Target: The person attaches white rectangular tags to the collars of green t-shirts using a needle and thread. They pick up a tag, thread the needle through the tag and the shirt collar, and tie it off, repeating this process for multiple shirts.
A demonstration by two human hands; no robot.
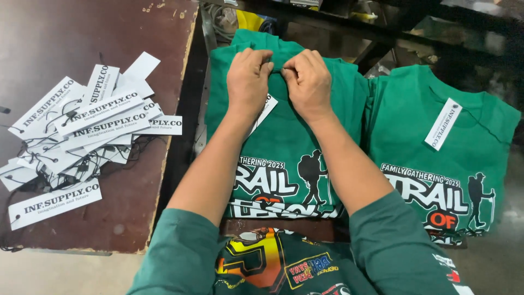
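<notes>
A folded green T-shirt [284, 142] with a white and orange print lies on top of a stack in front of me. My left hand [248, 76] and my right hand [308, 79] meet at its collar, fingers pinched on the fabric there. A white paper hang tag [266, 109] sticks out from under my left wrist, lying on the shirt's chest. What the fingertips hold at the collar is too small to tell.
A second green T-shirt [442, 147] with a white tag [443, 124] on it lies to the right. A pile of white hang tags [76, 131] with black strings covers a dark brown table [65, 38] at left. Dark shelving [382, 33] runs behind.
</notes>
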